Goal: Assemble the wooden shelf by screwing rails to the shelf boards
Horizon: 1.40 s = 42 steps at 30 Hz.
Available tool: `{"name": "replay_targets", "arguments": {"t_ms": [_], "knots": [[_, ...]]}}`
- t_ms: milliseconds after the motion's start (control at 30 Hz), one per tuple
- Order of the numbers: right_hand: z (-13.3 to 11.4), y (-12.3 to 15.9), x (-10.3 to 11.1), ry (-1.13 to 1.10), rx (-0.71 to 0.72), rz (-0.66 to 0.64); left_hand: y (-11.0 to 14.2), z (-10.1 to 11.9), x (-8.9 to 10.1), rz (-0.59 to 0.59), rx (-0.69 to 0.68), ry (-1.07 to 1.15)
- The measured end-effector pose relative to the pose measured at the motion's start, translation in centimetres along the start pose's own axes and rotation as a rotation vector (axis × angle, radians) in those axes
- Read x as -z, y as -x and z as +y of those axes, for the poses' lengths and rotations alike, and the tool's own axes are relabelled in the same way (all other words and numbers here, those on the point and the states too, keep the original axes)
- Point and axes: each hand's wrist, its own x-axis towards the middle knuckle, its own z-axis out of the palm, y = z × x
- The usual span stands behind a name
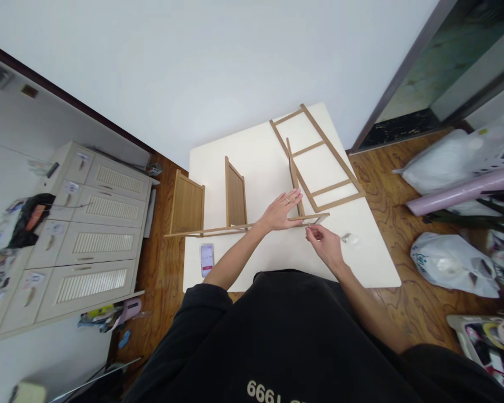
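Observation:
A wooden shelf frame [212, 230] lies on its side along the front of the white table [260, 252], with several panels standing up from it. My left hand [282, 211] is stretched out, its fingers apart, against the upright panel [294, 178] at the right end and the rail below it. Close by, my right hand [325, 244] pinches a small metal piece at the frame's right end; its exact kind is too small to tell. A second ladder-like wooden side frame [334, 150] lies flat at the back right of the table.
A phone [207, 259] lies on the table's front left. Right of my right hand is a small clear bag [351, 239] with metal bits. A white cabinet [96, 224] stands at left; plastic bags [451, 263] and a basket [466, 336] are at right.

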Motion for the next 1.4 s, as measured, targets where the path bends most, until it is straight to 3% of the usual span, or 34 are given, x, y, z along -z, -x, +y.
{"name": "replay_targets", "arguments": {"t_ms": [333,567,867,1133,1400], "knots": [[-0.5,-0.1,-1.4,0.0,-0.025,-0.002,0.1,0.0,0.7,0.003,-0.034,0.003],[-0.3,0.0,-1.8,0.102,0.041,0.028,-0.1,-0.7,1.7,-0.072,-0.094,-0.053],[-0.1,0.1,-2.1,0.218,0.114,0.087,0.1,-1.0,1.2,-0.043,-0.127,-0.065],[-1.0,0.1,-2.5,0.531,0.207,0.133,0.1,-1.1,1.1,-0.025,-0.124,-0.053],[-0.8,0.2,-3.0,0.517,0.224,0.16,0.1,-1.1,0.8,-0.006,-0.114,-0.049]]}}
